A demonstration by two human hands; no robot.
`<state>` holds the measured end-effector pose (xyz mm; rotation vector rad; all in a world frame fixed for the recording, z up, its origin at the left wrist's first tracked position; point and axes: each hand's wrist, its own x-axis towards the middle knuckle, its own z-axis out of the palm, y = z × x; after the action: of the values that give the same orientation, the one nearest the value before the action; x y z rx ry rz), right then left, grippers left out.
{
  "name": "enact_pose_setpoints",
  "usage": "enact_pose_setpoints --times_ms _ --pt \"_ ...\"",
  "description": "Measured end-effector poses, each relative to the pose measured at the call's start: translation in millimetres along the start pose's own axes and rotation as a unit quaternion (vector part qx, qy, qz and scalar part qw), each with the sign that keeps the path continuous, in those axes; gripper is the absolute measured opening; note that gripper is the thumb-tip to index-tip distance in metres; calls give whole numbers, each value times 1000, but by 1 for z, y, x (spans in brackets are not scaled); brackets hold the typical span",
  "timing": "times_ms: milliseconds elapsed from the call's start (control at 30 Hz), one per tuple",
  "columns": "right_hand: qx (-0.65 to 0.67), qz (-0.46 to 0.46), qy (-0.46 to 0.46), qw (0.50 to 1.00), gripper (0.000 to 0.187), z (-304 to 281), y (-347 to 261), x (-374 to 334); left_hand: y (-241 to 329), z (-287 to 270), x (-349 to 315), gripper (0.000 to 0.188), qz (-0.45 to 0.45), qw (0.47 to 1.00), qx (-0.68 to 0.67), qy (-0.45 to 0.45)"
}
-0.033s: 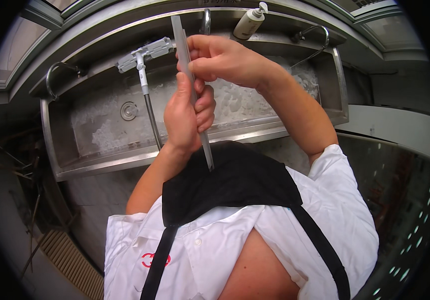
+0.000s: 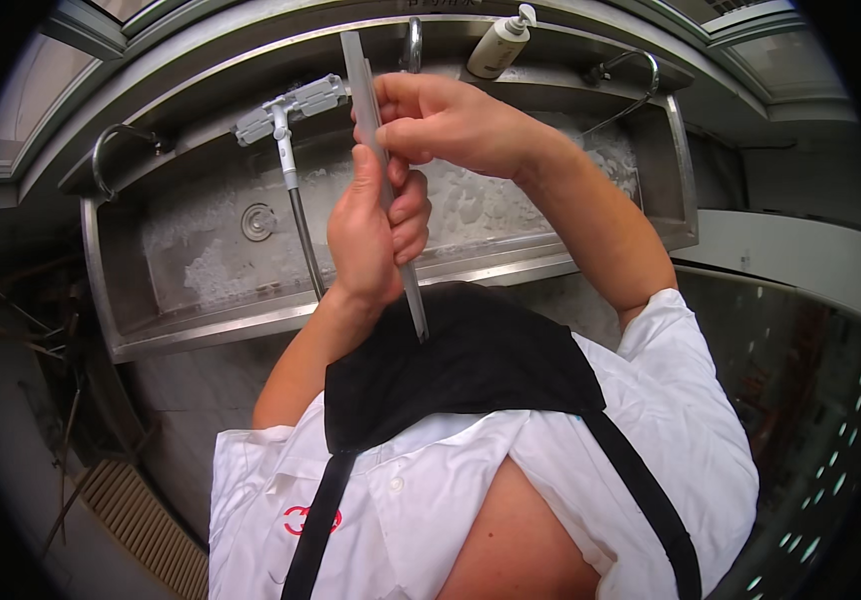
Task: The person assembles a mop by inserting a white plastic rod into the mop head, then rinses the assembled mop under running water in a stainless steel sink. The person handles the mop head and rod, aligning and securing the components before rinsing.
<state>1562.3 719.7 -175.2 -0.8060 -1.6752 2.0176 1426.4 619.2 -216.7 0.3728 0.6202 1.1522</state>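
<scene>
Above the sink (image 2: 186, 318) I hold a long, narrow, light grey strip (image 2: 358, 75), thin and straight-edged. It stands nearly lengthwise before me, its far end past the sink's back rim and its near end in front of my black apron (image 2: 451, 375). My left hand (image 2: 366, 230) is wrapped round its middle, thumb lying along it. Just beyond, my right hand (image 2: 431, 120) pinches the strip between thumb and fingers; some fingertips are hidden behind it. Whether the strip is metal or plastic, I cannot tell.
In the sink leans a T-shaped tool (image 2: 284, 125) with a grey ridged head and dark pole. Curved taps (image 2: 101, 165) line the back, and a pump bottle (image 2: 499, 45) stands on the back ledge. White foam (image 2: 216, 270) and a round drain (image 2: 259, 222) show below.
</scene>
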Motion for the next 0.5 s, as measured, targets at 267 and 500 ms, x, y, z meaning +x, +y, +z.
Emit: enact_pose_setpoints --times_ms 267,500 --pt "-58 -10 -1 998 16 3 6 -2 -4 2 -4 44 -1 1000 18 17" --pt "-121 -29 23 992 14 6 16 -2 -9 3 -7 48 1 999 48 23"
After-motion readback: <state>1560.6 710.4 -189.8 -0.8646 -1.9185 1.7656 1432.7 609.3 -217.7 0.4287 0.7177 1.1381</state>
